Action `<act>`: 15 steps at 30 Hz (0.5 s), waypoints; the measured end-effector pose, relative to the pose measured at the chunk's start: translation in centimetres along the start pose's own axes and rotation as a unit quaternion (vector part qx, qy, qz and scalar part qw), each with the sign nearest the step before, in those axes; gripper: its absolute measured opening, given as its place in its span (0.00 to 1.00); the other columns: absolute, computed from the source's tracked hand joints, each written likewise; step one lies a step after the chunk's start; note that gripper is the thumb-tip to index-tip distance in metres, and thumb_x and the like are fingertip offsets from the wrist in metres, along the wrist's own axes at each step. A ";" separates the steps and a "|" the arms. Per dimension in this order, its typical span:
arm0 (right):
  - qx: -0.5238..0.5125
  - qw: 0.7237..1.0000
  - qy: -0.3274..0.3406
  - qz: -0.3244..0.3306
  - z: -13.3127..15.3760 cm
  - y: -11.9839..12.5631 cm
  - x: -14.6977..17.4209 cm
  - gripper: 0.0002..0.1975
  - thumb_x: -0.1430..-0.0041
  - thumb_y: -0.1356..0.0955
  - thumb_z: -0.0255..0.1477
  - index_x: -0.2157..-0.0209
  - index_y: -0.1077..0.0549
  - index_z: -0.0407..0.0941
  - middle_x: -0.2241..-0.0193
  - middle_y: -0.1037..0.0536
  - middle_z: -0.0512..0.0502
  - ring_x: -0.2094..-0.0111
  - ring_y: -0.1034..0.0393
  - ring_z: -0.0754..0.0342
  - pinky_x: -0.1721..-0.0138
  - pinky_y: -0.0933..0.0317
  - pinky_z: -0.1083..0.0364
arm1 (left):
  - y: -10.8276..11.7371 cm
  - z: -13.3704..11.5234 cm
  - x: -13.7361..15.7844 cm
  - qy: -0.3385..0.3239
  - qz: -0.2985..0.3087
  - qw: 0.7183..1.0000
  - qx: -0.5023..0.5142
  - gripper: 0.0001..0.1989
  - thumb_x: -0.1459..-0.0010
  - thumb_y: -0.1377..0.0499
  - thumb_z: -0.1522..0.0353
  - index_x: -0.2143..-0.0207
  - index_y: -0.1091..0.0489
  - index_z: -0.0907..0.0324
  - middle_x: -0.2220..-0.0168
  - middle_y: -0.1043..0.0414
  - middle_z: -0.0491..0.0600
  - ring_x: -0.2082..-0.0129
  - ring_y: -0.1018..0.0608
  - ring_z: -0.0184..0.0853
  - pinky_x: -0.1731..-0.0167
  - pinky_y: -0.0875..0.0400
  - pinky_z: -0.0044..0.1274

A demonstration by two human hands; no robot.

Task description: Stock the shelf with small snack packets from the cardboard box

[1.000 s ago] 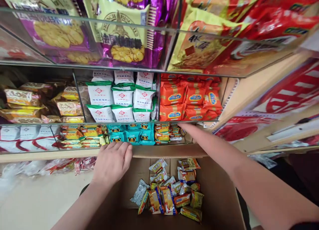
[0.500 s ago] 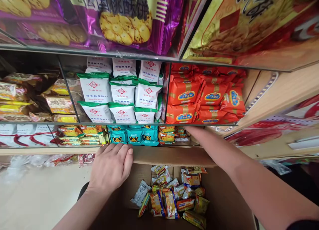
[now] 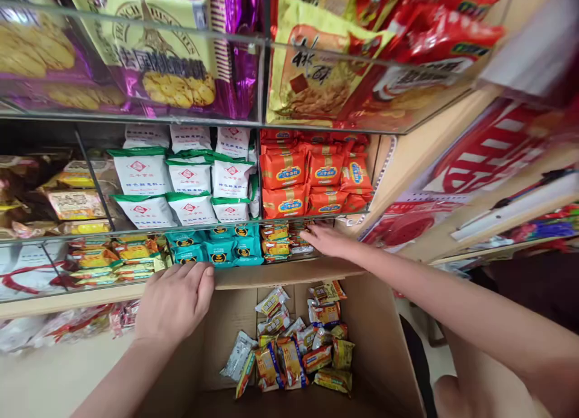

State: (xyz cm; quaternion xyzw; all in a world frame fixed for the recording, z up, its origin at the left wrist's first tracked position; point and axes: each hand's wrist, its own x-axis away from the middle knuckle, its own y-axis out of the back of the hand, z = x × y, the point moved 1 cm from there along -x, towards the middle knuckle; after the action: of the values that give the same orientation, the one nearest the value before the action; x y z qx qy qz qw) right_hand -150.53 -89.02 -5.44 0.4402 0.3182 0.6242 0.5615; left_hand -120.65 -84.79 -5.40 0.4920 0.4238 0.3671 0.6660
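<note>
My left hand (image 3: 177, 300) is closed over the upper flap of a cardboard box (image 3: 289, 273), its fingertips hidden beyond the edge at the shelf front. My right hand (image 3: 326, 238) is at the right end of the lowest shelf row, fingers stretched out over small wrapped snack packets (image 3: 300, 240). No packet shows in its grip, though its fingertips are partly hard to see. Inside the box below lie several loose wrapped biscuits (image 3: 289, 362), in orange, yellow and silver wrappers, scattered on the bottom.
Teal packets (image 3: 220, 254) fill the compartment between my hands. Above are red packets (image 3: 284, 167) and white-and-green packets (image 3: 140, 171). Clear shelf fronts (image 3: 203, 125) and dividers separate the rows. A wooden side panel (image 3: 384, 189) bounds the right. Bagged goods (image 3: 67, 327) lie low left.
The view has swung right and tilted. My right hand, hidden below the shelf edge before, now shows over the lowest packets. My left hand stays on the box flap.
</note>
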 end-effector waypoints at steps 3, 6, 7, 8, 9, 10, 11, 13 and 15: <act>0.008 0.982 0.183 -0.038 0.0 -0.1 7.4 0.15 0.39 0.42 0.36 0.59 0.30 0.44 0.53 0.31 0.44 0.51 0.41 0.54 0.49 0.49 0.56 | 0.3 -0.2 0.0 0.002 0.001 1.000 -0.001 0.18 0.40 0.59 0.63 0.70 0.32 0.57 0.70 0.25 0.49 0.68 0.26 0.41 0.69 0.43 0.30; 0.064 0.919 0.389 0.014 0.0 -4.5 13.3 0.15 0.38 0.44 0.34 0.68 0.29 0.45 0.69 0.26 0.47 0.63 0.36 0.53 0.57 0.44 0.53 | 0.6 -0.3 0.1 0.002 0.002 1.000 -0.005 0.19 0.40 0.59 0.62 0.72 0.32 0.56 0.69 0.25 0.49 0.65 0.26 0.42 0.68 0.42 0.30; 0.082 0.908 0.410 0.027 -0.1 -6.8 14.0 0.15 0.39 0.43 0.34 0.68 0.29 0.45 0.70 0.26 0.47 0.64 0.36 0.53 0.58 0.44 0.52 | 0.7 -0.4 0.1 0.002 0.004 1.000 -0.003 0.19 0.40 0.59 0.62 0.72 0.32 0.56 0.69 0.25 0.49 0.66 0.26 0.42 0.68 0.41 0.30; 0.092 0.907 0.410 0.020 -0.2 -9.1 14.0 0.13 0.39 0.42 0.34 0.67 0.29 0.45 0.67 0.25 0.47 0.62 0.36 0.52 0.57 0.44 0.51 | 0.8 -0.4 0.1 0.003 0.006 1.000 0.000 0.19 0.40 0.59 0.62 0.73 0.33 0.56 0.69 0.25 0.48 0.66 0.26 0.42 0.68 0.41 0.30; 0.101 0.903 0.416 0.017 -0.3 -11.4 13.4 0.12 0.40 0.42 0.34 0.65 0.30 0.44 0.64 0.25 0.47 0.61 0.37 0.52 0.57 0.44 0.51 | 0.9 -0.4 0.1 0.003 0.009 1.000 0.004 0.19 0.40 0.59 0.61 0.73 0.33 0.56 0.70 0.25 0.48 0.66 0.26 0.42 0.68 0.41 0.30; 0.106 0.900 0.423 0.012 -0.3 -13.4 12.4 0.11 0.39 0.41 0.32 0.62 0.30 0.44 0.59 0.27 0.47 0.56 0.38 0.52 0.57 0.44 0.53 | 1.0 -0.3 0.2 0.003 0.010 1.000 0.007 0.19 0.40 0.59 0.62 0.73 0.33 0.56 0.70 0.25 0.49 0.66 0.26 0.42 0.68 0.41 0.30; 0.111 0.898 0.426 -0.002 -0.4 -15.2 11.1 0.12 0.39 0.42 0.30 0.58 0.32 0.44 0.53 0.30 0.47 0.51 0.42 0.52 0.55 0.44 0.54 | 1.1 -0.3 0.3 0.001 0.010 1.000 0.009 0.19 0.40 0.59 0.62 0.73 0.33 0.57 0.70 0.25 0.49 0.67 0.25 0.42 0.69 0.40 0.30; 0.120 0.903 0.411 -0.025 -0.3 -17.6 8.4 0.15 0.38 0.43 0.27 0.50 0.38 0.44 0.47 0.37 0.47 0.45 0.50 0.51 0.53 0.45 0.52 | 1.2 -0.1 0.4 -0.004 0.004 1.000 0.011 0.19 0.40 0.59 0.62 0.74 0.33 0.57 0.71 0.25 0.49 0.68 0.25 0.42 0.68 0.40 0.30; 0.132 0.910 0.391 -0.032 -0.1 -18.9 6.3 0.17 0.38 0.43 0.27 0.48 0.40 0.44 0.46 0.37 0.46 0.44 0.52 0.49 0.52 0.45 0.48 | 1.3 0.0 0.5 -0.007 -0.010 1.000 0.013 0.18 0.40 0.58 0.63 0.73 0.32 0.57 0.72 0.25 0.50 0.68 0.25 0.42 0.69 0.39 0.30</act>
State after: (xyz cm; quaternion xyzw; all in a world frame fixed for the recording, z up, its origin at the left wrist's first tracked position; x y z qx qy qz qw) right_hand -142.59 -79.72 -21.11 0.2206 0.6054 0.6805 0.3489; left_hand -120.54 -83.99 -4.30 0.4987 0.4290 0.3515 0.6661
